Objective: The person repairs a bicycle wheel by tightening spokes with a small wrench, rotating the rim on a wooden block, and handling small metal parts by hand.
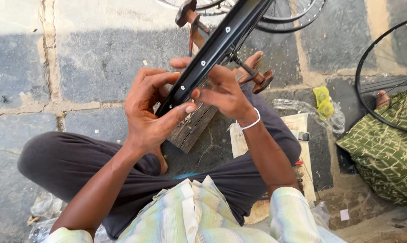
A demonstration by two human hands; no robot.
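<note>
- Above the crossed legs, the left hand [147, 112] grips the near end of a black wheel rim [212, 49], fingers curled over it, thumb pressing the edge.
- Right hand [223, 92] closes on the same rim from the other side, wrist bent, a white band around it.
- Rim slants up and away over a wooden block [192, 128] and rusty stand [257, 78].
- Bare stone floor [77, 58] lies open to the left; on the right, a spoked wheel [383, 67] and green patterned cloth [385, 148] crowd close.
</note>
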